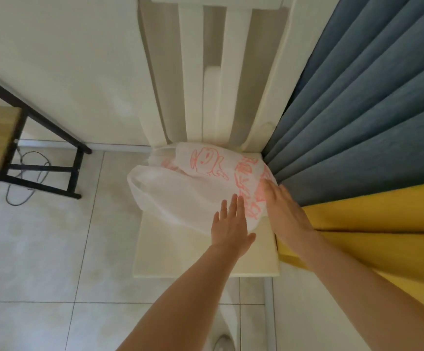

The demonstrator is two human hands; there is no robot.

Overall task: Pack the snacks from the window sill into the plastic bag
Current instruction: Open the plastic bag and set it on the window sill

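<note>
Reaching forward from the bottom of the view, two bare forearms stretch over a pale tiled floor (41, 249) toward a cream chair (160, 252). The left hand (231, 226) lies flat with its fingers straight and together, its fingertips touching the near edge of a white plastic bag (180, 193). The right hand (282, 211) is spread open too, palm down, pressing on the right side of the bag just beside the curtain. Neither hand curls round anything. The bag sits crumpled on the chair's seat, printed with a red cartoon figure and red writing, its opening toward the left. What it contains cannot be made out. Behind it rises the chair's slatted back, standing against a pale wall. To the right hangs a curtain (370, 110), blue above and yellow below. Far left stands a black metal frame (41, 122) with a wooden board, a dark cable (23, 188) looped on the floor beneath it.
</note>
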